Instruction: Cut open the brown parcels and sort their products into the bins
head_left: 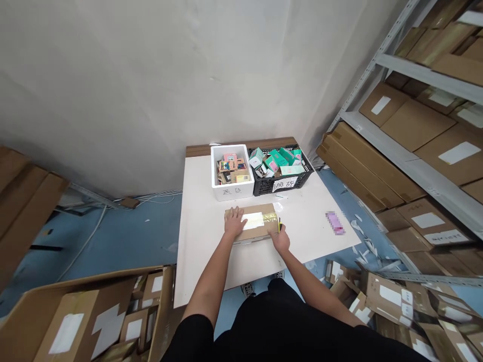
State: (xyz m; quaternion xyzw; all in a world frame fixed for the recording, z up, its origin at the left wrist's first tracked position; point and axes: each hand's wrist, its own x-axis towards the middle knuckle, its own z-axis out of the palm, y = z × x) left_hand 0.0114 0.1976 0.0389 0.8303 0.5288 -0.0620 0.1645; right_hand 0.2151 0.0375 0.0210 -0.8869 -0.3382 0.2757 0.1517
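Observation:
A taped cardboard box [249, 233] with a white label lies on the white-topped table [204, 251] in front of me. My left hand [234, 222] rests on the box's left end, fingers spread over its top. At the right end, my right hand [279, 238] is closed around a slim yellow-and-black box cutter [279, 225], close against the box's edge. The cutter's blade is too small to make out. Shiny clear tape [270, 217] covers the right part of the box top.
Behind the box stand a white foam bin [233, 191] of small packages and a black crate [264, 188] of green and white boxes. A blurred pink item [335, 223] lies at right. Shelves [426, 75] and piled cartons [388, 296] flank the right; a large carton [30, 306] stands left.

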